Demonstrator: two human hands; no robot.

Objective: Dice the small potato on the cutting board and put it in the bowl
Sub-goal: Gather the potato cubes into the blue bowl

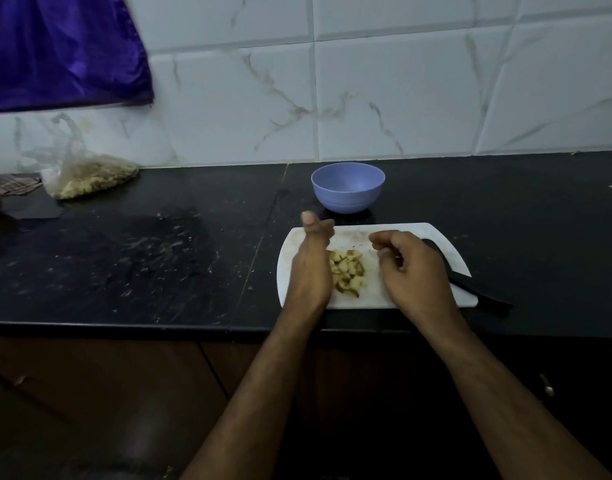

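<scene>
The left hand stands on its edge on the cutting board, fingers straight and pressed together, its palm against the left side of the diced potato; its grip holds nothing and serves as a wall. The right hand hovers just right of the pile with fingers loosely curled and thumb near the fingertips, empty as far as I can see. Set either side of the pieces like this, the two hands look ready to close in and scoop them up together.

The potato is already cut into small skin-on chunks, heaped in the middle of the white board. The black knife lies along the board's right edge, its handle overhanging, partly hidden by the right hand; dicing appears done. The lilac bowl stands empty just behind the board on the dark table, close enough for a short carry. A plastic bag of something pale sits far left.
</scene>
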